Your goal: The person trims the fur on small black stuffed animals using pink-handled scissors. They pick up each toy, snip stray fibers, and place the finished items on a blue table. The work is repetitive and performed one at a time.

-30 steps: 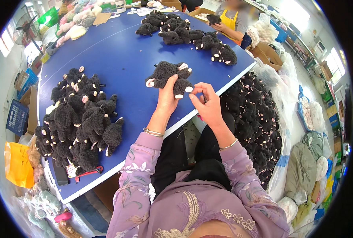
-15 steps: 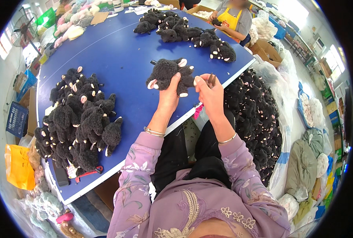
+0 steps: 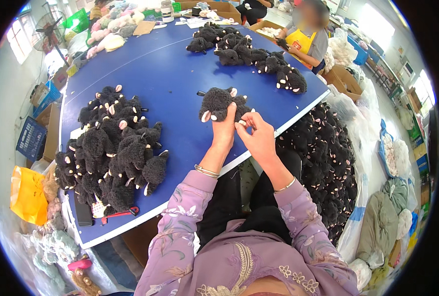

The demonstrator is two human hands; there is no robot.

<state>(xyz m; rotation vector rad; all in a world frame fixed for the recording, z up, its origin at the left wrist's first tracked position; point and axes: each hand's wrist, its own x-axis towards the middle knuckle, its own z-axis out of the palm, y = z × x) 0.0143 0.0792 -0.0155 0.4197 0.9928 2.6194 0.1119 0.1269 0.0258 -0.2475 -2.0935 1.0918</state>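
Note:
My left hand [image 3: 223, 129] is wrapped round a black plush animal [image 3: 216, 102] with pale pink ears and pale feet, held just above the blue table. A small black loop stands out from the toy's left side. Against the toy's right edge, the fingertips of my right hand [image 3: 257, 135] are pinched together. Whatever they hold is hidden. On the left of the table lies a heap of similar black plush toys [image 3: 115, 148]. Another group of black plush toys [image 3: 244, 52] lies at the far side.
A large plastic-lined pile of black plush pieces [image 3: 325, 163] stands by my right leg. Beyond the table a person in a yellow apron [image 3: 301, 42] handles a black item. A red-handled tool [image 3: 123, 213] lies at the table's near left edge [image 3: 125, 229].
The view has shifted. My right fingers have come in against the toy's lower right edge. The dark slim tool seen in my right hand before no longer shows.

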